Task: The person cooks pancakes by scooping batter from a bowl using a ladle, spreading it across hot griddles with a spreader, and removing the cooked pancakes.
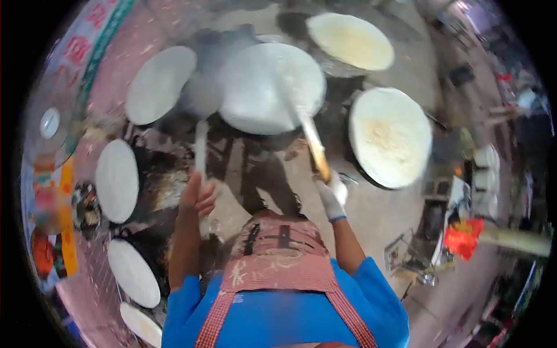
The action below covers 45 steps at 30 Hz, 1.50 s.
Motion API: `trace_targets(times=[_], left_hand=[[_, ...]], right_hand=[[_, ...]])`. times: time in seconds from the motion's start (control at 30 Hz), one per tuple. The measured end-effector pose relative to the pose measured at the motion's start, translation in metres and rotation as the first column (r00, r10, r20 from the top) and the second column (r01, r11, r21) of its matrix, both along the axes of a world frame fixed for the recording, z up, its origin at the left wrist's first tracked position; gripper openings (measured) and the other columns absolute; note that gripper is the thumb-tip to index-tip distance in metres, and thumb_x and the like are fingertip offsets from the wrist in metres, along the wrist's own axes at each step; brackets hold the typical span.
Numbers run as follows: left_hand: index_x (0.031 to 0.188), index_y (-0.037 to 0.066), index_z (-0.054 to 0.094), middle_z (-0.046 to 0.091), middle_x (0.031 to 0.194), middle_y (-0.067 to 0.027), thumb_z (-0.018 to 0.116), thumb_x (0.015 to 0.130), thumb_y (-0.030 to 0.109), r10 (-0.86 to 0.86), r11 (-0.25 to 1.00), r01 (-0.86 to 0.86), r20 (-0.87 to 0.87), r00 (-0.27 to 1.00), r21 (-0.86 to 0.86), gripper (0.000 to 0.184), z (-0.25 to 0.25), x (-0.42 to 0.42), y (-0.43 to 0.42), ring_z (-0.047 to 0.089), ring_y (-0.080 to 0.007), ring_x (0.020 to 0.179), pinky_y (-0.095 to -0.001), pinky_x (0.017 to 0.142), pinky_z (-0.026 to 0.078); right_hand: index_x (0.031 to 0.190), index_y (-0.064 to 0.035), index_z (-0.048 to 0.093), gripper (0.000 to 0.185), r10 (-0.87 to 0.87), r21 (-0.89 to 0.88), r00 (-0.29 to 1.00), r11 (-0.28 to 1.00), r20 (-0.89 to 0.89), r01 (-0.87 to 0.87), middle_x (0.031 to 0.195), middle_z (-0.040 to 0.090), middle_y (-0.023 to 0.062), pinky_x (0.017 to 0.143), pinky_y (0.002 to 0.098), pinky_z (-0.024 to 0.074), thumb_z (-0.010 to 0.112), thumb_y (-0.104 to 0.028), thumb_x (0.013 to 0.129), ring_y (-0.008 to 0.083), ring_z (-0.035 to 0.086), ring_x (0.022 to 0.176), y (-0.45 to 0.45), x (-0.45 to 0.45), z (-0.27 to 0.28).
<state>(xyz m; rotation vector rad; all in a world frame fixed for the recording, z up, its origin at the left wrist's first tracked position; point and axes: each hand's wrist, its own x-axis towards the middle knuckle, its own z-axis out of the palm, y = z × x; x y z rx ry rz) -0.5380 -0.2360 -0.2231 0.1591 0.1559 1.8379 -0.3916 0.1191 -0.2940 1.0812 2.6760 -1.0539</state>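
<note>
My bare left hand [197, 194] is wrapped round the pale handle of a long-handled tool [201, 139]. Its dark, rounded far end is blurred beside the large middle griddle. My right hand [333, 194], in a white glove, grips a wooden-handled tool [315, 145]. Its thin, blurred far part reaches over the white surface of the middle griddle [255, 98], in haze. Just right of my right hand is a round griddle covered by a white flatbread [389, 139] with a yellowish-brown centre.
Another pale flatbread [351, 42] lies at the back right. Several white rounds, including one at the upper left [161, 86] and one at the left [117, 181], curve round my left side. A metal rack [409, 252] and a red cloth or bag [463, 239] are at the right.
</note>
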Motion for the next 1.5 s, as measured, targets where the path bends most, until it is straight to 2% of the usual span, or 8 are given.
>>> trace_targets(times=[0.13, 0.27, 0.63, 0.87, 1.0, 1.13, 1.17, 1.5], left_hand=[[0.076, 0.005, 0.049, 0.034, 0.051, -0.0010, 0.036, 0.093, 0.045, 0.388, 0.880, -0.065, 0.633, 0.670, -0.471, 0.046, 0.031, 0.053, 0.011, 0.036, -0.0111, 0.038, -0.0251, 0.033, 0.033], [0.121, 0.010, 0.047, 0.037, 0.060, -0.0013, 0.037, 0.095, 0.031, 0.397, 0.867, -0.036, 0.644, 0.654, -0.497, 0.035, -0.010, 0.082, -0.011, 0.035, -0.0089, 0.041, -0.0233, 0.036, 0.033], [0.127, 0.010, 0.044, 0.035, 0.058, -0.0011, 0.034, 0.096, 0.035, 0.370, 0.871, -0.052, 0.583, 0.724, -0.488, 0.041, 0.002, 0.046, -0.047, 0.034, -0.0083, 0.041, -0.0246, 0.037, 0.033], [0.130, 0.011, 0.041, 0.034, 0.057, -0.0007, 0.035, 0.096, 0.034, 0.452, 0.829, -0.140, 0.500, 0.739, -0.542, 0.041, -0.006, 0.026, -0.050, 0.032, -0.0078, 0.041, -0.0238, 0.037, 0.033], [0.125, 0.012, 0.043, 0.036, 0.057, -0.0015, 0.035, 0.097, 0.030, 0.515, 0.820, -0.248, 0.476, 0.713, -0.516, 0.035, 0.009, 0.029, -0.017, 0.034, -0.0090, 0.041, -0.0245, 0.036, 0.035], [0.127, 0.007, 0.042, 0.035, 0.058, -0.0006, 0.033, 0.097, 0.033, 0.599, 0.798, -0.408, 0.502, 0.625, -0.444, 0.041, -0.002, 0.047, 0.016, 0.033, -0.0101, 0.040, -0.0264, 0.038, 0.034], [0.076, 0.006, 0.047, 0.035, 0.054, -0.0005, 0.039, 0.094, 0.039, 0.545, 0.835, -0.325, 0.587, 0.599, -0.443, 0.038, 0.010, 0.049, 0.030, 0.036, -0.0097, 0.040, -0.0246, 0.037, 0.034], [0.058, 0.021, 0.035, 0.027, 0.044, 0.0071, 0.040, 0.089, 0.051, 0.729, 0.672, -0.303, 0.532, 0.431, -0.675, 0.044, 0.052, 0.079, 0.083, 0.028, -0.0065, 0.033, -0.0230, 0.033, 0.025]], right_hand=[[0.099, -0.0136, 0.055, 0.036, 0.074, 0.502, 0.997, 0.861, 0.029, -0.078, 0.079, 0.058, 0.0147, 0.065, 0.0451, 0.0460, 0.063, -0.031, 0.068, 0.0328, 0.060, 0.071, 0.046, -0.014, -0.002], [0.115, -0.0118, 0.047, 0.048, -0.117, 0.481, 0.993, 0.872, 0.027, 0.089, 0.100, 0.053, 0.0163, 0.071, 0.0441, 0.0462, 0.060, -0.036, 0.076, 0.0322, 0.061, 0.081, 0.089, -0.042, 0.019], [0.089, -0.0061, 0.064, 0.027, 0.110, 0.699, 0.913, 0.681, -0.393, 0.219, 0.087, 0.064, 0.0184, 0.072, 0.0420, 0.0488, 0.057, -0.023, 0.070, 0.0338, 0.061, 0.081, 0.189, -0.035, 0.190], [0.077, 0.0002, 0.065, 0.025, 0.177, 0.819, 0.973, 0.530, 0.146, -0.220, 0.084, 0.061, 0.0243, 0.072, 0.0445, 0.0485, 0.054, -0.019, 0.066, 0.0385, 0.061, 0.079, 0.258, -0.183, 0.320], [0.077, 0.0011, 0.064, 0.027, 0.402, 0.807, 0.902, 0.579, -0.157, -0.117, 0.077, 0.063, 0.0214, 0.063, 0.0418, 0.0488, 0.056, -0.021, 0.065, 0.0345, 0.062, 0.069, 0.319, -0.290, 0.329], [0.055, -0.0034, 0.055, 0.016, -0.169, -0.093, 0.856, 0.986, -0.489, 0.142, 0.050, 0.049, 0.0070, 0.037, 0.0332, 0.0347, 0.061, -0.017, 0.062, 0.0162, 0.047, 0.041, 0.382, -0.317, 0.322], [0.054, -0.0065, 0.052, 0.017, -0.184, -0.147, 0.832, 0.981, -0.523, 0.125, 0.049, 0.046, 0.0044, 0.034, 0.0335, 0.0322, 0.060, -0.016, 0.065, 0.0157, 0.043, 0.039, 0.404, -0.319, 0.297], [0.086, 0.0049, 0.062, 0.023, -0.789, -0.759, 0.466, 0.571, -0.400, 0.315, 0.071, 0.060, 0.0104, 0.044, 0.0353, 0.0424, 0.066, -0.014, 0.074, 0.0206, 0.054, 0.054, 0.398, -0.379, -0.005]])
